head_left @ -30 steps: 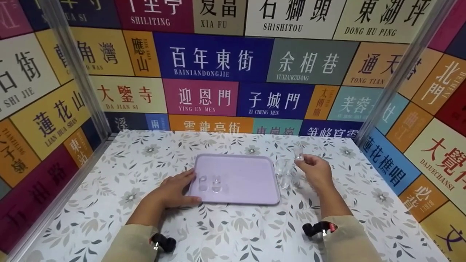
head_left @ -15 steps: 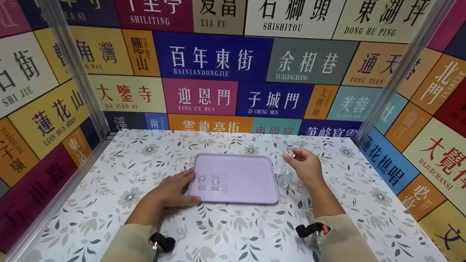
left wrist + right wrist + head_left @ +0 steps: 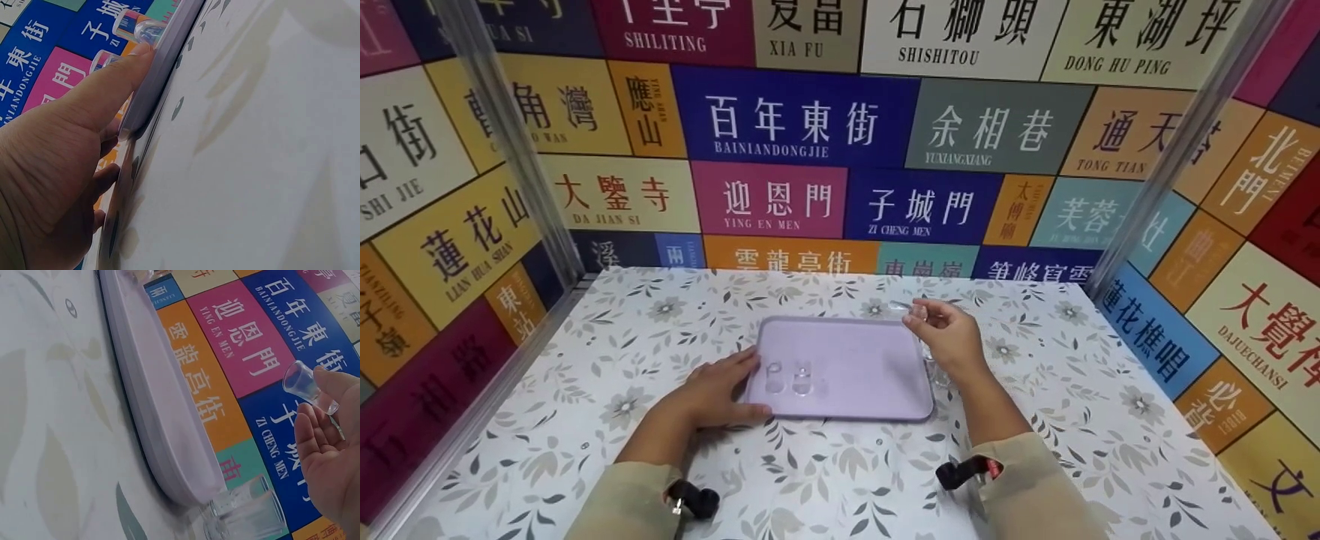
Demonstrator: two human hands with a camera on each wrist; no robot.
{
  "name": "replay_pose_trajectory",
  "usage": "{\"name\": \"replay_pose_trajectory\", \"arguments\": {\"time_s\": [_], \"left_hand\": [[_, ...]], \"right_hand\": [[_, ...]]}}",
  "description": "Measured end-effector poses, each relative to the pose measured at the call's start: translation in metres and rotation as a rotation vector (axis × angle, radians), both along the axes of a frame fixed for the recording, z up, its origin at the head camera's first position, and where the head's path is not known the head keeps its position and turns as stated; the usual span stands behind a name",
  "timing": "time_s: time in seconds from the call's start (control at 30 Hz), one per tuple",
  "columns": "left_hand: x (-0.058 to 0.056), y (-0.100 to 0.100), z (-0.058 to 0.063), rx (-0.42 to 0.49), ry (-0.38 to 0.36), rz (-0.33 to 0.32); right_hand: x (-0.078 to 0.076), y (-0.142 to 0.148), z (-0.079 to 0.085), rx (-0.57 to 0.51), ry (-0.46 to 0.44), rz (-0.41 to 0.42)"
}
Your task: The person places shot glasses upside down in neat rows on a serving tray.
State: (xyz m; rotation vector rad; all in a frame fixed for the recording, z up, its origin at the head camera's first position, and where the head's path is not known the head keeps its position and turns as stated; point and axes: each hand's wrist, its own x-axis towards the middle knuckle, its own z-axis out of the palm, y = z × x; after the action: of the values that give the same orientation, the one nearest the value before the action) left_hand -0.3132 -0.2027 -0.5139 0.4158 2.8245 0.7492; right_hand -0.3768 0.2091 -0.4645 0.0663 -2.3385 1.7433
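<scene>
In the head view a lilac tray (image 3: 855,360) lies on the table, with two small clear shot glasses, one at the left (image 3: 775,379) and the other beside it (image 3: 802,380), upright near its front left. My left hand (image 3: 711,391) rests at the tray's left front corner, thumb along the front rim and fingers against the left side. My right hand (image 3: 952,337) pinches another shot glass (image 3: 306,387) between thumb and fingertips, above the tray's right back corner. The right wrist view shows this glass tipped sideways, its mouth pointing away from the palm.
More shot glasses (image 3: 247,514) stand close together just past the tray's right end, partly hidden behind my right hand in the head view. A floral cloth (image 3: 825,480) covers the table. Walls with coloured sign panels (image 3: 795,112) enclose the back and both sides.
My right hand has carried its shot glass leftward from beyond the standing glasses to the tray's right back corner, tipping it from upright toward the left. My left hand has stayed at the tray.
</scene>
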Motion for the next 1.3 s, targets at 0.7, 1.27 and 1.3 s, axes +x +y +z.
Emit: {"name": "replay_pose_trajectory", "arguments": {"time_s": [0.7, 1.27, 1.3], "left_hand": [[-0.003, -0.001, -0.002, -0.001, -0.022, 0.023], [-0.002, -0.002, -0.001, -0.014, -0.014, 0.008], [-0.002, -0.002, -0.002, -0.017, -0.008, 0.002]], "right_hand": [[-0.008, -0.077, -0.008, -0.104, 0.074, 0.117], [-0.012, -0.113, -0.027, 0.052, -0.032, 0.251], [-0.011, -0.114, -0.028, 0.061, -0.04, 0.266]]}}
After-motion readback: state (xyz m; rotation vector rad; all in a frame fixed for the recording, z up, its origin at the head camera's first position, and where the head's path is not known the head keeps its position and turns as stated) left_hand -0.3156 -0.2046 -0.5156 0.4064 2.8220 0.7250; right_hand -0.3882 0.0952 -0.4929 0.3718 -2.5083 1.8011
